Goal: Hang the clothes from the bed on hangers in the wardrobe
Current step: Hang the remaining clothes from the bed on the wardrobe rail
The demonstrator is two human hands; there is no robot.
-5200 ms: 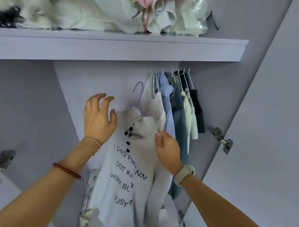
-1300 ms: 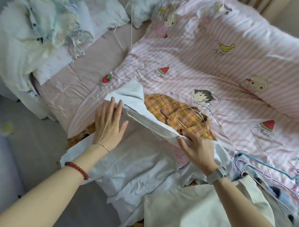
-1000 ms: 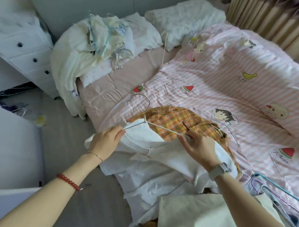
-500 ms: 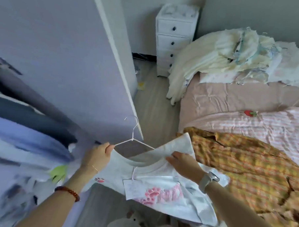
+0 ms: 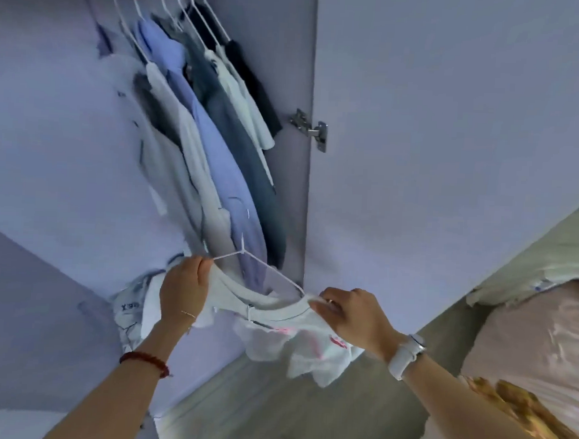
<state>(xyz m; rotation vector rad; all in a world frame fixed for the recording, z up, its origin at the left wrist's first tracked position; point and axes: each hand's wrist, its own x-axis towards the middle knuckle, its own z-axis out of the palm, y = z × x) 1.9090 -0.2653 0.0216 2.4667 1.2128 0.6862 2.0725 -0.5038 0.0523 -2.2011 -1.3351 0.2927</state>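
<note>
I see left hand (image 5: 183,287) and right hand (image 5: 350,313) each pinching white pink-printed T-shirt (image 5: 286,338) on thin white wire hanger (image 5: 262,268); right shoulder barely seated, may slip off en route to wardrobe.

Hung clothes (image 5: 215,143) crowd the wardrobe from 11 to 12 o'clock, packed tight. Bare back wall (image 5: 53,126) at 9–10 gives open room. Open door (image 5: 451,127) blocks 1–3 o'clock; hinge (image 5: 310,129) juts out beside the clothes.
</note>
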